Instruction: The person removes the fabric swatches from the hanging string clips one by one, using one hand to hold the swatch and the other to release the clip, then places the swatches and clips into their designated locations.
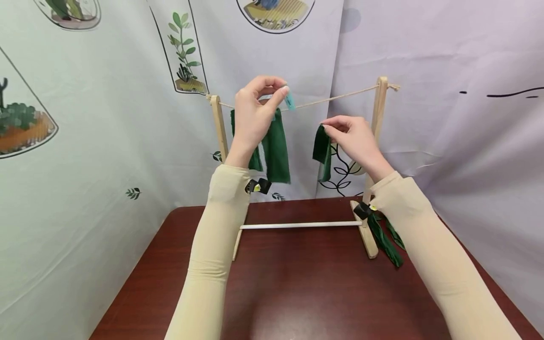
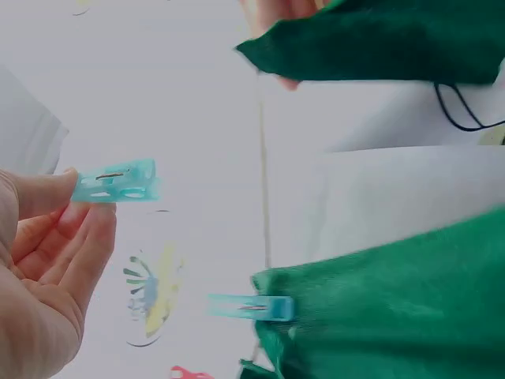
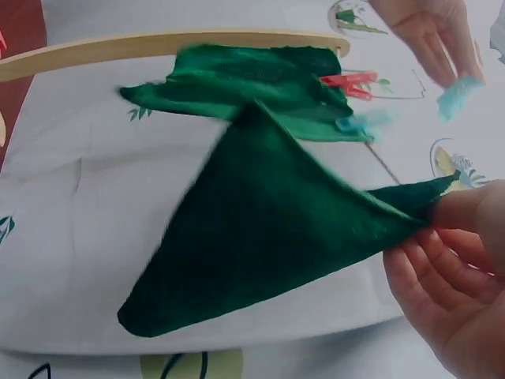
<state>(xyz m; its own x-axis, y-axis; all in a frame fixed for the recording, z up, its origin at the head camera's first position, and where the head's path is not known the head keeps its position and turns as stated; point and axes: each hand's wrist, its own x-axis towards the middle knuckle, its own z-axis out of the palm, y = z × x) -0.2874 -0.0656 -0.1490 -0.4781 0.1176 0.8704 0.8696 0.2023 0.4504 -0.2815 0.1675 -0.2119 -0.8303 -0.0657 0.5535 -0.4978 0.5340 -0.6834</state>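
Note:
Between thumb and fingers, my left hand pinches a light-blue clothespin just above the clothesline. My right hand pinches a dark green cloth by its upper edge, and the rest hangs folded below the fingers, right of the hung cloths. On the line's left half hang green cloths. A second light-blue clothespin clips one of them to the line, and a red clothespin sits on the cloth nearer the post.
The line runs between two wooden posts, joined low down by a white rod. More green cloth lies on the dark red table beside the right foot. A patterned curtain stands behind.

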